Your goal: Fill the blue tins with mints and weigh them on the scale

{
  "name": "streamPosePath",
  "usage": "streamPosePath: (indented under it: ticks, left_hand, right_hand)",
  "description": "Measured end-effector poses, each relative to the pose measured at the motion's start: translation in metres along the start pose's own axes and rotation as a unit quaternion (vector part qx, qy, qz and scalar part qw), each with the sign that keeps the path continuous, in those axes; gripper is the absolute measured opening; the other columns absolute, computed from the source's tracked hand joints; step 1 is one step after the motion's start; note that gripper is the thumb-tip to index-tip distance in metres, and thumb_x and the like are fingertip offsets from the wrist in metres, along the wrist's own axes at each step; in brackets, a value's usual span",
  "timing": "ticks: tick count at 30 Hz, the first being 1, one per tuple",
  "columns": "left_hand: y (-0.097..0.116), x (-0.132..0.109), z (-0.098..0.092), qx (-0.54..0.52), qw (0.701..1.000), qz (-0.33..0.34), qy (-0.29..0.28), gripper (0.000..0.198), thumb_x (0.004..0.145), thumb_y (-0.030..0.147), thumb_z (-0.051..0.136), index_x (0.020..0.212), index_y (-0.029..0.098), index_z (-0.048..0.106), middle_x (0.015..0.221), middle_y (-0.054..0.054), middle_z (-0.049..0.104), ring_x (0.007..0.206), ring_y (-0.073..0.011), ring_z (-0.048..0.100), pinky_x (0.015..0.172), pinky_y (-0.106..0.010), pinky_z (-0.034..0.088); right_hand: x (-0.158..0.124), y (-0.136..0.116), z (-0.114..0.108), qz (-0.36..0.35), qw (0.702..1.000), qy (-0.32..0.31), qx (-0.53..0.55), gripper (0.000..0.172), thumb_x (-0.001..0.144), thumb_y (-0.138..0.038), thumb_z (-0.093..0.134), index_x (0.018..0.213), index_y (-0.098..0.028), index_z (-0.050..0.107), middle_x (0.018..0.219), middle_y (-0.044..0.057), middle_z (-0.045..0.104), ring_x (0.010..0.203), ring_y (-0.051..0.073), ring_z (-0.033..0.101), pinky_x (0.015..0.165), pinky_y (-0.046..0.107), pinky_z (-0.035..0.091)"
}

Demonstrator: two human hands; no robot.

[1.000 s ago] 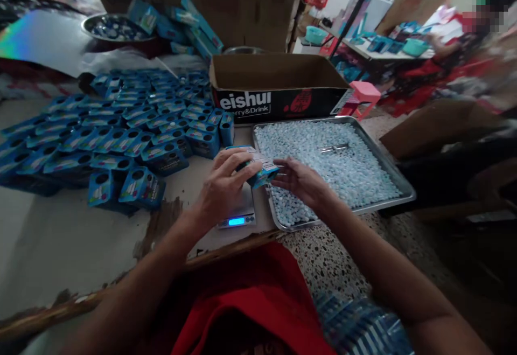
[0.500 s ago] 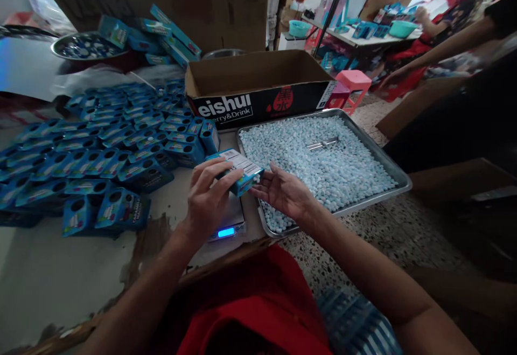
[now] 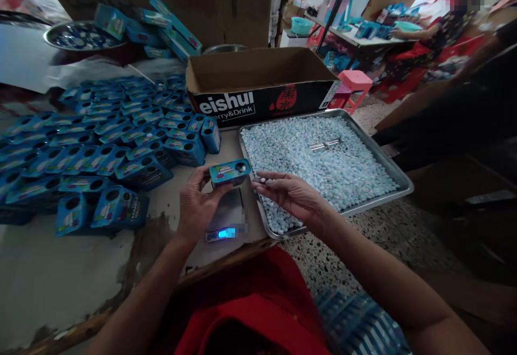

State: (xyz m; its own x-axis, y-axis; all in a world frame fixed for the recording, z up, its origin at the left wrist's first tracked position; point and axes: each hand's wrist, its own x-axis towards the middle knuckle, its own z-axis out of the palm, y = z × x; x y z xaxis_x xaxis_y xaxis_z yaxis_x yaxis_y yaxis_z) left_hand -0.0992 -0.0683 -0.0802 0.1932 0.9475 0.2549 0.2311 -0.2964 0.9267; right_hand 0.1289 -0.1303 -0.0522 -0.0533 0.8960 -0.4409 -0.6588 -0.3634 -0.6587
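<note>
My left hand (image 3: 197, 199) grips a small blue candy box (image 3: 224, 171), its printed top with a round hole turned toward me. Pale pieces show in the hole. Just right of the box, my right hand (image 3: 288, 193) holds a few small white candies (image 3: 263, 181) at its fingertips, fingers nearly together. Below the box lies a small scale (image 3: 226, 212) with a lit blue display. A metal tray (image 3: 404, 185) full of pale blue and white candies (image 3: 299, 150) sits under and beyond my right hand. Metal tongs or a similar tool (image 3: 325, 144) rest on the candies.
Many blue boxes (image 3: 109, 155) stand in rows at left. A black-printed carton (image 3: 258, 104) is behind the tray. A metal bowl (image 3: 83, 42) and more boxes sit at back left. A pink stool (image 3: 355, 81) and a person (image 3: 440, 32) at another table are at back right.
My left hand has turned the box from tilted toward my right hand to upright with its hole up. My right hand has drawn its fingers together around some candies.
</note>
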Motion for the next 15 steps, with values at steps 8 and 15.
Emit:
streamPosePath:
  ticks: [8, 15]
  left_hand:
    - [-0.01, -0.051, -0.028, -0.09, 0.979, -0.174, -0.062, 0.054, 0.074, 0.044, 0.089, 0.116, 0.018, 0.068, 0.109, -0.008, 0.078, 0.103, -0.0267, 0.074, 0.098, -0.043, 0.059]
    - [-0.024, -0.06, -0.04, -0.083, 0.988, -0.131, -0.016, 0.07, 0.072, 0.043, 0.09, 0.133, 0.023, 0.064, 0.134, -0.01, 0.069, 0.124, -0.0268, 0.067, 0.112, -0.045, 0.053]
  right_hand:
    - [-0.004, -0.012, 0.024, -0.112, 0.956, -0.093, -0.256, 0.024, 0.088, -0.03, 0.082, 0.108, -0.017, 0.08, 0.099, 0.009, 0.08, 0.075, 0.015, 0.076, 0.068, 0.022, 0.063]
    - [-0.001, -0.003, 0.065, -0.238, 0.804, -0.179, -0.514, 0.02, 0.098, -0.023, 0.066, 0.109, -0.025, 0.083, 0.081, 0.0, 0.076, 0.065, 0.014, 0.066, 0.064, 0.027, 0.054]
